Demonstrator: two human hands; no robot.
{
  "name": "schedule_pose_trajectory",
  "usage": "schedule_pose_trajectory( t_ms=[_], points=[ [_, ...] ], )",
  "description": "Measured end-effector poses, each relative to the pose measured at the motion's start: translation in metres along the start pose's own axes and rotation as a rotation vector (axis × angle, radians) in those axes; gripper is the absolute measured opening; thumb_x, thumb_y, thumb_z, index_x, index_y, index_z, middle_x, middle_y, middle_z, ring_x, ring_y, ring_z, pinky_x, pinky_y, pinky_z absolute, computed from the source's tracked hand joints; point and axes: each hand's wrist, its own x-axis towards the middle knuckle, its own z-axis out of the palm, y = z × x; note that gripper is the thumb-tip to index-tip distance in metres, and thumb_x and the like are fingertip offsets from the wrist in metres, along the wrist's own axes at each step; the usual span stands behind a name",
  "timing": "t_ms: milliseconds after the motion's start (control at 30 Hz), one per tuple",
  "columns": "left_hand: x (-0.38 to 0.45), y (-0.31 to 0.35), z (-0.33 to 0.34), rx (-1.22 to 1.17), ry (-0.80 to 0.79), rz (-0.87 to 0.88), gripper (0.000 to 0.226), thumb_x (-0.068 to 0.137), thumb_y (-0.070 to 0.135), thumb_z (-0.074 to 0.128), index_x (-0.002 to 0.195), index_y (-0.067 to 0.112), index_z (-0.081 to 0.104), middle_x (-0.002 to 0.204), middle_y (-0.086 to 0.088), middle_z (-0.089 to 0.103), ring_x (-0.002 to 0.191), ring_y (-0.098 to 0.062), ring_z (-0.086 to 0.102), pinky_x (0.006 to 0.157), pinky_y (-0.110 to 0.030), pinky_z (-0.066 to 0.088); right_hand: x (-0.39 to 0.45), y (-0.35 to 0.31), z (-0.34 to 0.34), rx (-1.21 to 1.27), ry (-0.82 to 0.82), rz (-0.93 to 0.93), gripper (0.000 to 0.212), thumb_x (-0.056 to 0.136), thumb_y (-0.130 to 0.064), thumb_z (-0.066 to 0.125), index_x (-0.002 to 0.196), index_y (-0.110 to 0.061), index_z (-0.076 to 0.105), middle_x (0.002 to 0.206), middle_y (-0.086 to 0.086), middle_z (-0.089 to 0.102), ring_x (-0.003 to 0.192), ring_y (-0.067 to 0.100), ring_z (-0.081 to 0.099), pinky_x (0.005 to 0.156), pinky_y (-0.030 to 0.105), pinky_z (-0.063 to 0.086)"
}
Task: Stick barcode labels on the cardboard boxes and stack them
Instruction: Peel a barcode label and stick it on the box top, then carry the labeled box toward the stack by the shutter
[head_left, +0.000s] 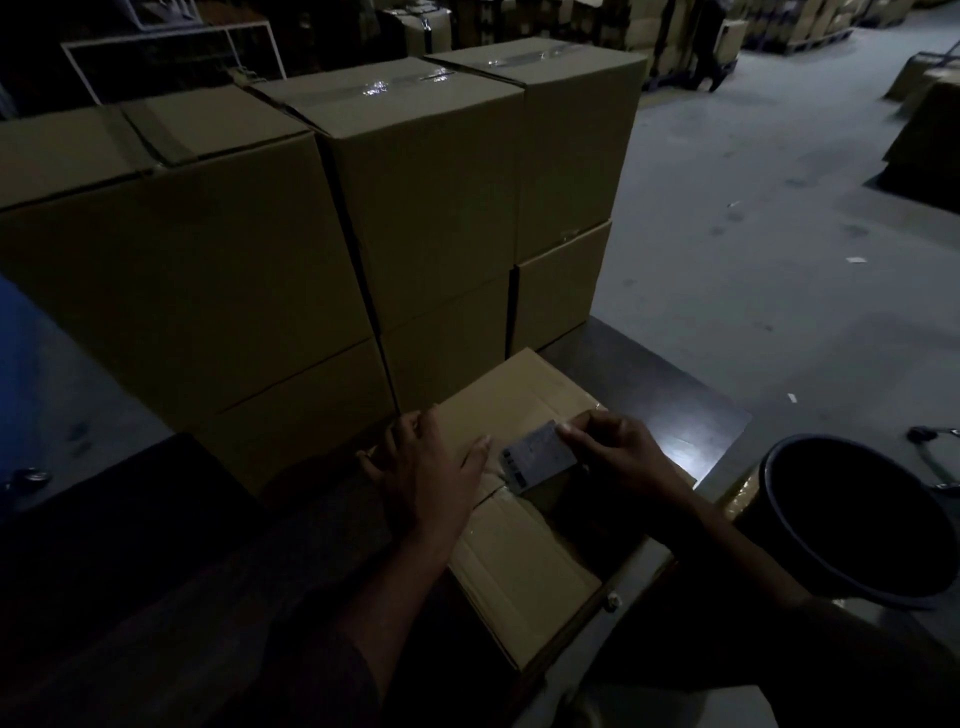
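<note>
One barcode label (540, 457) is held over the top of a low cardboard box (519, 561) lying nearest the camera, close to its taped seam. The label is pinched at its right edge by the curled fingers of the right hand (618, 457). The left hand (431, 467) is laid flat on the box top, fingers straight and spread, steadying it. Sticking step judged in hand, the label apparently not yet pressed down. Next move judged: label to be lowered square and smoothed flat, then box lifted to the stack. Stacked boxes (291, 234) are ranged just behind, two tiers high, tops taped. A dark bucket (857, 525) is seen at right, near the right forearm, which could be knocked. Light is poor; label print cannot be read.
</note>
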Motion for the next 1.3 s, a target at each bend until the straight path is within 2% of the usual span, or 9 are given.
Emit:
schedule_pose_trajectory(
  t_ms=[133,367,533,633,733,800,1033,1167,1300],
  points=[
    [-0.001,-0.001,0.001,0.000,0.000,0.012,0.082,0.083,0.082,0.048,0.145,0.028,0.052,0.144,-0.002,0.053,0.139,-0.029,0.045,0.117,-0.070,0.023,-0.006,-0.004,0.005,-0.005,0.044,-0.039,0.022,0.098,-0.019,0.066,0.092,0.001,0.072,0.074,0.003,0.068,0.066,0.012,0.061,0.058,0.021,0.047],
    [-0.001,0.000,0.004,0.022,0.006,0.011,0.083,0.082,0.081,0.048,0.145,0.027,0.052,0.144,-0.004,0.053,0.140,-0.031,0.044,0.117,-0.071,0.022,-0.021,-0.008,-0.002,0.155,0.222,0.104,0.023,0.096,-0.029,0.067,0.102,-0.008,0.073,0.098,0.010,0.075,0.088,0.028,0.071,0.072,0.038,0.057],
    [-0.001,-0.001,0.006,0.015,0.019,0.009,0.079,0.083,0.078,0.056,0.142,0.026,0.055,0.144,-0.005,0.055,0.140,-0.032,0.045,0.118,-0.073,0.020,-0.034,-0.012,0.006,0.122,0.272,0.140,0.016,0.092,-0.024,0.073,0.100,-0.011,0.074,0.094,-0.002,0.077,0.087,0.018,0.074,0.065,0.023,0.058],
    [-0.001,-0.003,0.006,0.032,0.032,0.021,0.074,0.083,0.077,0.058,0.138,0.027,0.057,0.143,-0.005,0.055,0.139,-0.032,0.046,0.118,-0.075,0.018,-0.044,-0.012,0.003,0.169,0.311,0.173,0.027,0.087,-0.023,0.079,0.111,-0.016,0.070,0.092,0.001,0.076,0.086,0.021,0.075,0.065,0.026,0.059],
    [0.000,0.000,0.002,0.048,0.035,0.019,0.074,0.082,0.074,0.062,0.137,0.026,0.058,0.144,-0.005,0.053,0.140,-0.032,0.045,0.119,-0.077,0.014,-0.049,-0.008,-0.007,0.259,0.306,0.227,0.059,0.083,-0.018,0.082,0.134,-0.024,0.054,0.096,0.007,0.075,0.086,0.021,0.076,0.069,0.028,0.060],
    [-0.004,0.011,-0.004,0.025,0.043,0.045,0.070,0.080,0.063,0.073,0.136,0.023,0.058,0.144,-0.008,0.052,0.140,-0.035,0.044,0.119,-0.075,0.016,-0.055,-0.003,-0.018,0.309,0.306,0.240,0.047,0.083,-0.019,0.082,0.126,-0.019,0.063,0.103,0.008,0.074,0.091,0.023,0.075,0.071,0.028,0.059],
    [-0.048,0.134,-0.001,-0.194,0.035,0.283,0.062,0.091,0.041,0.076,0.145,0.019,0.054,0.141,-0.010,0.054,0.130,-0.030,0.048,0.108,-0.051,0.045,-0.077,0.033,-0.106,0.429,0.422,0.274,0.005,0.093,-0.011,0.071,0.092,-0.009,0.066,0.087,0.007,0.071,0.074,0.015,0.070,0.062,0.029,0.055],
    [-0.085,0.218,0.034,-0.344,-0.055,0.448,0.060,0.094,0.043,0.072,0.147,0.024,0.052,0.141,0.000,0.053,0.128,-0.018,0.047,0.098,-0.037,0.049,-0.094,0.059,-0.185,0.434,0.522,0.320,0.014,0.092,0.003,0.066,0.087,-0.006,0.057,0.072,0.012,0.059,0.055,0.015,0.059,0.056,0.030,0.054],
    [-0.124,0.283,0.096,-0.366,-0.226,0.543,0.058,0.092,0.051,0.064,0.144,0.025,0.055,0.136,0.001,0.054,0.123,-0.020,0.051,0.097,-0.036,0.050,-0.110,0.100,-0.256,0.332,0.674,0.426,0.025,0.088,0.010,0.067,0.108,-0.002,0.055,0.077,0.016,0.061,0.042,0.005,0.059,0.041,0.018,0.047]
  ],
)
